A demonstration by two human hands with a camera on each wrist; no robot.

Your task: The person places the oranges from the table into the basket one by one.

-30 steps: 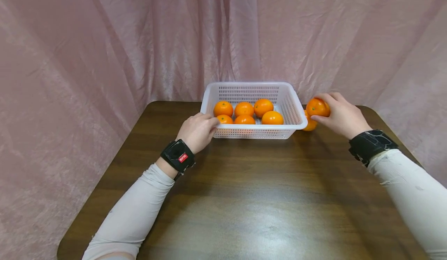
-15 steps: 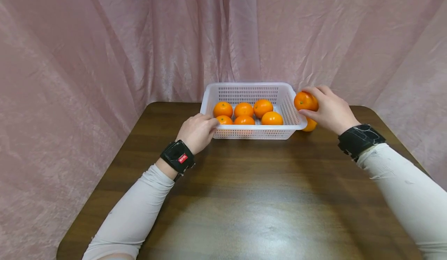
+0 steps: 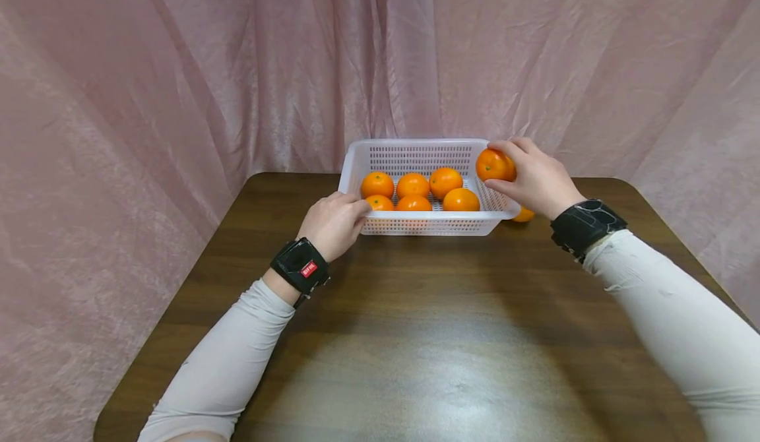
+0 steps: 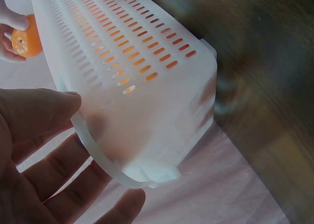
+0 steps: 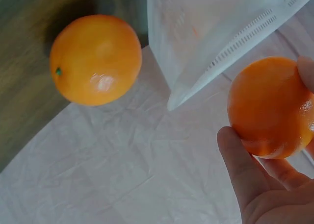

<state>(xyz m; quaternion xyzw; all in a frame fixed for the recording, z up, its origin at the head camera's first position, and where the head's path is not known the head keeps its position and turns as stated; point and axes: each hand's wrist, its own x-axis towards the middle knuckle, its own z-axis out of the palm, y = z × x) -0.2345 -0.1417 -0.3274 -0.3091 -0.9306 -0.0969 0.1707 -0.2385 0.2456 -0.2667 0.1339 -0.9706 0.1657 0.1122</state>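
Observation:
A white plastic basket (image 3: 427, 224) with slotted walls stands at the back of the table, several oranges (image 3: 446, 183) lying in it in two rows. My left hand (image 3: 335, 225) grips its front left rim; in the left wrist view the thumb is outside and fingers reach over the edge. Up over the basket's right end, my right hand (image 3: 543, 177) holds another orange (image 3: 495, 164) between thumb and fingers. One more orange (image 5: 95, 60) rests on the table just right of the basket; in the head view it is mostly hidden by the basket and right hand.
The brown wooden table (image 3: 415, 336) extends toward me in front of the basket. A pink curtain (image 3: 297, 66) hangs directly behind the table's back edge.
My right hand has carried the held orange leftward and slightly up, from beside the basket to over its right end. The left hand has stayed on the rim.

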